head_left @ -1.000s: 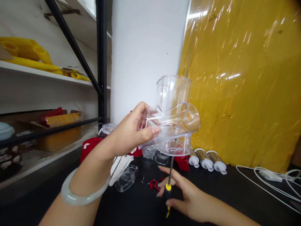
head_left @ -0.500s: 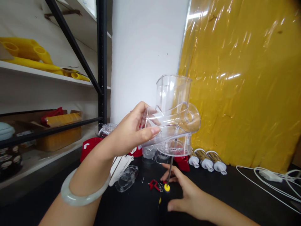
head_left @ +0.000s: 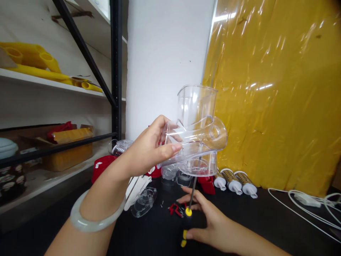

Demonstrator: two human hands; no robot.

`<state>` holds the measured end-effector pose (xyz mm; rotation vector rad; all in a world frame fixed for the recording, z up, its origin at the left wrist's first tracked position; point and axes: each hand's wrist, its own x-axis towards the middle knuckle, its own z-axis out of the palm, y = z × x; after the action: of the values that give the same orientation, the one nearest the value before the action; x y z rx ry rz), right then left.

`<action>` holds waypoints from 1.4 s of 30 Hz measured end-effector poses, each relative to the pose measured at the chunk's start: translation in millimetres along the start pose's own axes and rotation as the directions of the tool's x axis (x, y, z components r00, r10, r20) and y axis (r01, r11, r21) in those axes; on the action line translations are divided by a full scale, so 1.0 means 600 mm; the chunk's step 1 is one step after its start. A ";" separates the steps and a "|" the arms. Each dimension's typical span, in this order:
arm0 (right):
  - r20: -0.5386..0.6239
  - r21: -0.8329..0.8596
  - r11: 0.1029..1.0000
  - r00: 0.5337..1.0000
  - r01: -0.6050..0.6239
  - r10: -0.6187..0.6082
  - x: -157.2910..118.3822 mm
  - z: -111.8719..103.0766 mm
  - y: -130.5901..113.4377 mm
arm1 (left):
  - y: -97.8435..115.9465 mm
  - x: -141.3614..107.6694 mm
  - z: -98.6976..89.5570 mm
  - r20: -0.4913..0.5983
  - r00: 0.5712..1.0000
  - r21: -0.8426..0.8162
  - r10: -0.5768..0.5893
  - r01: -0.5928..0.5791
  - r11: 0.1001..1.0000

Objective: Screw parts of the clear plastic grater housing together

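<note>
Gripping left hand (head_left: 153,145): fingers curled round one end of the clear plastic housing (head_left: 195,142), raised above the black table (head_left: 151,234).
Right hand (head_left: 209,218): fingers spread, thumb apparently touching the yellow-and-black screwdriver (head_left: 188,212).
Its shaft: reaching up into the housing's base.
Below: red pieces (head_left: 172,209), small screws (head_left: 162,203).

A storage rack (head_left: 116,64) left of the grip, yellow sheeting (head_left: 277,92) to its right.
Far left, above the grip's level, yellow rolls (head_left: 29,58) lie on a shelf; lower down sit a cardboard box (head_left: 66,154), with something red (head_left: 62,127) at its top, and a pale blue container (head_left: 7,146). A white panel (head_left: 165,60) stands behind the grip. Well to the right and lower, a white cord (head_left: 289,209) loops beside a white block (head_left: 307,200).
</note>
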<state>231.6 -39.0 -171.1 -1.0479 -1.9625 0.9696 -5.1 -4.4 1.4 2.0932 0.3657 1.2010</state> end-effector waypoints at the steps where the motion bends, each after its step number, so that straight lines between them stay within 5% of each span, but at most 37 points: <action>1: 0.033 -0.004 1.000 0.999 0.012 -0.012 0.000 0.001 -0.002 | 0.000 0.000 0.000 0.000 1.000 -0.002 0.001 -0.001 1.000; 10: 0.060 -0.101 0.989 0.993 0.109 -0.103 -0.004 0.008 0.001 | -0.003 0.008 -0.001 -0.073 0.995 -0.022 0.074 -0.076 0.997; 17: 0.102 -0.191 0.978 0.993 0.081 -0.062 -0.016 -0.044 -0.017 | -0.020 0.004 -0.063 -0.284 0.948 -0.039 0.143 -0.160 0.986; 23: -0.183 -0.255 0.967 0.982 0.001 -0.050 -0.078 -0.105 0.029 | -0.123 -0.114 -0.055 -0.064 0.996 0.348 -0.066 0.085 0.934; 28: -0.167 -0.213 0.976 0.986 -0.053 0.017 -0.107 -0.105 0.037 | -0.212 -0.209 -0.012 -0.020 0.973 0.411 -0.230 0.217 0.885; 33: -0.178 -0.206 0.978 0.984 -0.039 0.002 -0.100 -0.102 0.030 | -0.239 -0.217 -0.001 0.035 0.951 0.421 -0.306 0.264 0.868; 37: -0.187 -0.157 0.987 0.982 -0.038 0.008 -0.097 -0.102 0.027 | -0.239 -0.197 -0.005 -0.053 0.950 0.317 -0.307 0.307 0.897; 42: -0.195 -0.149 0.986 0.980 -0.071 0.041 -0.095 -0.102 0.028 | -0.232 -0.150 -0.009 -0.200 0.937 -0.141 -0.285 0.260 0.955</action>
<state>312.7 -64.6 -169.4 -1.2421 -1.8805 0.7241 -45.1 49.5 -150.2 1.7497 0.6527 1.2542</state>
